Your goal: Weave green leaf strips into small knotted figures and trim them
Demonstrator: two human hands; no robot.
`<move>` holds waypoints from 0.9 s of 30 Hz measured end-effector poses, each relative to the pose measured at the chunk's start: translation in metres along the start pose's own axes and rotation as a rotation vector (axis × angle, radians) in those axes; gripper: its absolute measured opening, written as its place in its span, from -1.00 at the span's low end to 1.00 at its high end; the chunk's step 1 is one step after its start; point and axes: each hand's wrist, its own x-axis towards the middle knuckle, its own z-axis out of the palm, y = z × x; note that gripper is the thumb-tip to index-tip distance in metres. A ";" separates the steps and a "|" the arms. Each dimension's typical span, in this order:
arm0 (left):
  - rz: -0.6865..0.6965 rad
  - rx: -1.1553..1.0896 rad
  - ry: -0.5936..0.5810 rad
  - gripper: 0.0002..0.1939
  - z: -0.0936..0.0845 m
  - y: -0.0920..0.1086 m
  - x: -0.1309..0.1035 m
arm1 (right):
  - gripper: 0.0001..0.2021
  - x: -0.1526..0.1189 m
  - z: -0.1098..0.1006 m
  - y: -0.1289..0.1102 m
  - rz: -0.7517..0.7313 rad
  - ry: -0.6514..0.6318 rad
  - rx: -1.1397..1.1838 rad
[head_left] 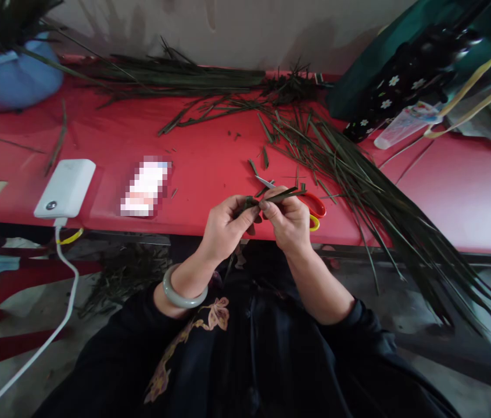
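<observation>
Both hands meet over the front edge of the red table, pinching dark green leaf strips (283, 196). My left hand (229, 223), with a pale bangle (184, 299) on the wrist, is closed on the strips' left end, which looks folded or woven; its exact form is hidden by the fingers. Thumb and fingers of my right hand (289, 220) press on the strips, whose ends stick out to the right. Just behind and beside my right hand lie scissors (315, 204) with red and yellow handles, partly covered by it. Small leaf cuttings (265, 157) are scattered beyond.
A long leaf bundle (376, 191) hangs over the table's front right edge. More leaves (184, 79) lie along the wall. A white power bank (65, 188) with cable and a blurred phone (146, 188) sit left. A blue basin (14, 78) and floral umbrella (387, 98) stand farther back.
</observation>
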 end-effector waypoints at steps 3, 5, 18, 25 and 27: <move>0.001 0.030 -0.014 -0.77 0.001 0.001 -0.001 | -0.76 -0.001 0.004 0.001 0.073 0.054 0.041; -0.002 0.055 -0.020 -0.78 0.001 0.001 -0.001 | -0.75 -0.002 0.006 0.004 0.114 0.071 0.086; 0.035 0.038 0.100 -0.76 -0.003 -0.024 0.015 | -0.78 0.001 0.015 0.020 0.150 0.133 -0.018; -0.018 -0.011 0.022 -0.78 -0.009 -0.031 0.023 | -0.73 0.008 0.014 0.037 0.165 0.154 -0.032; -0.015 -0.006 0.025 -0.79 -0.009 -0.032 0.025 | -0.75 0.012 0.012 0.040 0.173 0.077 -0.004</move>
